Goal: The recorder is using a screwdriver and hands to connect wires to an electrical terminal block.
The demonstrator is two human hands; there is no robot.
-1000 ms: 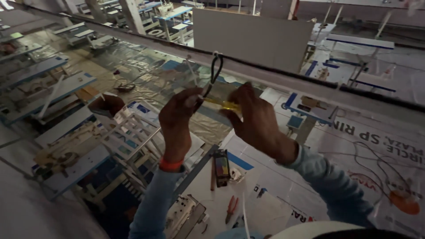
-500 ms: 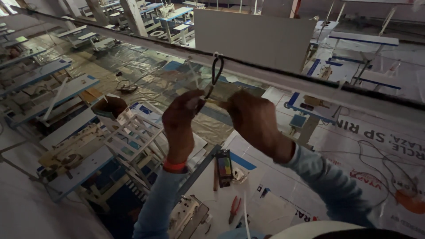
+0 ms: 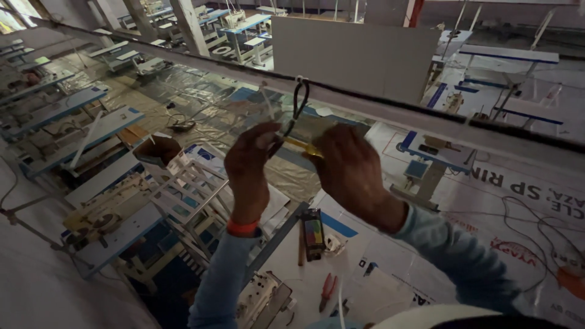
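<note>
A black cable loop (image 3: 300,100) hangs from a long grey rail (image 3: 426,125) that runs across the view in front of me. My left hand (image 3: 248,167), with an orange band at the wrist, pinches the lower end of the loop. Beside it a thin white tie (image 3: 268,105) sticks up. My right hand (image 3: 352,173) grips a yellow-handled tool (image 3: 303,147) whose tip meets the cable between the two hands. The tool's working end is hidden by my fingers.
Far below lie rows of blue-edged sewing tables (image 3: 73,122) and a white rack (image 3: 189,195). A white table directly beneath me carries a dark handheld meter (image 3: 314,234), red pliers (image 3: 327,290) and loose wires (image 3: 524,213). A grey panel (image 3: 353,52) stands behind the rail.
Both hands stay at the cable loop and have drawn slightly closer together. The view has shifted a little; nothing was let go.
</note>
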